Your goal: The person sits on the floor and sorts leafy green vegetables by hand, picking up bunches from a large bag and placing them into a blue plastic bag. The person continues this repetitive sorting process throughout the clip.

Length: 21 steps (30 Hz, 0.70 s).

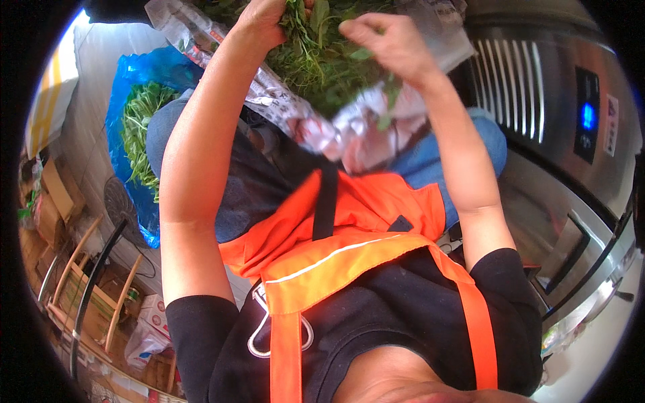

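My left hand is at the top of the view, closed around a bunch of leafy greens with thin curling tendrils. To its right is my right hand, slightly blurred, its thumb and fingers drawn together. A bit of green shows between those fingers, and a blurred leafy sprig hangs below the palm. Beneath both hands lies a heap of the same greens in a printed plastic bag, which rests against my lap. The top edge cuts off part of the left hand.
A blue plastic bag with more leafy greens stands by my left knee. A stainless steel appliance with vent slots and a lit panel is close on the right. Wooden rails, cardboard and boxes are at lower left.
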Each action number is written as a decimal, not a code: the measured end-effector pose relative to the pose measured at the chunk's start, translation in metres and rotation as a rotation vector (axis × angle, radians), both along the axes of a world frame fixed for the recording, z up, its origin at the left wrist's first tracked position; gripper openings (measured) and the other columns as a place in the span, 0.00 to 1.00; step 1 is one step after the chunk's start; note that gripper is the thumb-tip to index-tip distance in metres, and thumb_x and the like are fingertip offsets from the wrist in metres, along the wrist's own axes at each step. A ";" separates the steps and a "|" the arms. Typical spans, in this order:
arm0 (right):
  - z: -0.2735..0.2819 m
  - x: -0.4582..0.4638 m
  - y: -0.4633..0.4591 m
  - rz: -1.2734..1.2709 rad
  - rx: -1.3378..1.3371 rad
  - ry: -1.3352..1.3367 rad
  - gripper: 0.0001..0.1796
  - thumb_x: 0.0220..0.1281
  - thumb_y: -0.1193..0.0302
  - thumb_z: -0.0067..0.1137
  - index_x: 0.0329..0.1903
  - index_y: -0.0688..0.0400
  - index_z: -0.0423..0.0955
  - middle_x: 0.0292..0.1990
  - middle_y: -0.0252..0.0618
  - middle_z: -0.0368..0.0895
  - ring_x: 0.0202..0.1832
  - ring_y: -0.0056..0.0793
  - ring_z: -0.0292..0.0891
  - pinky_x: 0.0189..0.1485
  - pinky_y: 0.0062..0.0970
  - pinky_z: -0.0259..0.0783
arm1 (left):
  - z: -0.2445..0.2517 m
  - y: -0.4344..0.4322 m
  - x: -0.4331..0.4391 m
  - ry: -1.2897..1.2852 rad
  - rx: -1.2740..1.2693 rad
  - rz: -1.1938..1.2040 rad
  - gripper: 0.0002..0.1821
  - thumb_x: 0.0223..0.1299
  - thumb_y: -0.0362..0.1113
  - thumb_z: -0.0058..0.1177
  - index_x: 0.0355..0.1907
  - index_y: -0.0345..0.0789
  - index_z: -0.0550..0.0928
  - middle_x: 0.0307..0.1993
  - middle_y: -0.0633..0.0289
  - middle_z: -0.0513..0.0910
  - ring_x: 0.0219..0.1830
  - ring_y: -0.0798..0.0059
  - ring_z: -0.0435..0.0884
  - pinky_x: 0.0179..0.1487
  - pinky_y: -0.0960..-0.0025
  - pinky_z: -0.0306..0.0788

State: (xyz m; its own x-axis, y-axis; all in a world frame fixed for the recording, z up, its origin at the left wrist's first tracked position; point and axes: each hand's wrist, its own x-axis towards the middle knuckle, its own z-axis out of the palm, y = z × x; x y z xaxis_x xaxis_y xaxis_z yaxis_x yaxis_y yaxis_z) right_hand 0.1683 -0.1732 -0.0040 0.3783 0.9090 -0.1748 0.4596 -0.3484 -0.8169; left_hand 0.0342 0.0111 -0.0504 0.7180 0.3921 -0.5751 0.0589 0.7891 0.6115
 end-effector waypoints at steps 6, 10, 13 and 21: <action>-0.007 -0.017 0.006 -0.096 -0.126 0.490 0.20 0.67 0.57 0.71 0.49 0.62 0.87 0.32 0.33 0.88 0.33 0.22 0.80 0.37 0.27 0.75 | 0.000 -0.005 0.002 -0.115 0.117 -0.010 0.14 0.75 0.36 0.47 0.45 0.28 0.84 0.29 0.57 0.85 0.26 0.68 0.85 0.30 0.66 0.81; -0.006 -0.016 0.004 -0.162 0.202 0.322 0.16 0.65 0.66 0.73 0.52 0.58 0.82 0.33 0.27 0.85 0.28 0.12 0.76 0.27 0.19 0.68 | 0.002 -0.010 0.003 -0.140 0.137 0.083 0.12 0.75 0.33 0.47 0.46 0.28 0.83 0.34 0.56 0.87 0.28 0.68 0.86 0.33 0.66 0.83; -0.009 -0.019 0.007 -0.075 0.541 -0.199 0.21 0.60 0.69 0.76 0.54 0.56 0.80 0.32 0.30 0.85 0.32 0.17 0.80 0.33 0.22 0.74 | 0.003 -0.011 0.003 -0.159 0.157 0.013 0.12 0.75 0.34 0.47 0.45 0.28 0.83 0.36 0.54 0.88 0.29 0.69 0.87 0.34 0.66 0.84; -0.015 -0.024 0.002 0.225 0.570 -0.677 0.13 0.56 0.74 0.71 0.45 0.51 0.85 0.27 0.35 0.79 0.29 0.37 0.80 0.30 0.34 0.76 | -0.001 -0.010 0.004 -0.110 0.153 0.047 0.12 0.75 0.34 0.47 0.43 0.29 0.83 0.33 0.57 0.87 0.26 0.71 0.85 0.30 0.70 0.80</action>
State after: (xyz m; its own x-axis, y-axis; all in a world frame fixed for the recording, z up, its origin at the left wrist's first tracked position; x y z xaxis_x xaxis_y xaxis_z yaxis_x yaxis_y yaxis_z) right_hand 0.1444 -0.1710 -0.0190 0.0395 0.8544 0.5181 0.9117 0.1814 -0.3686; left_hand 0.0383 0.0012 -0.0513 0.7523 0.5037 -0.4248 -0.0499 0.6864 0.7255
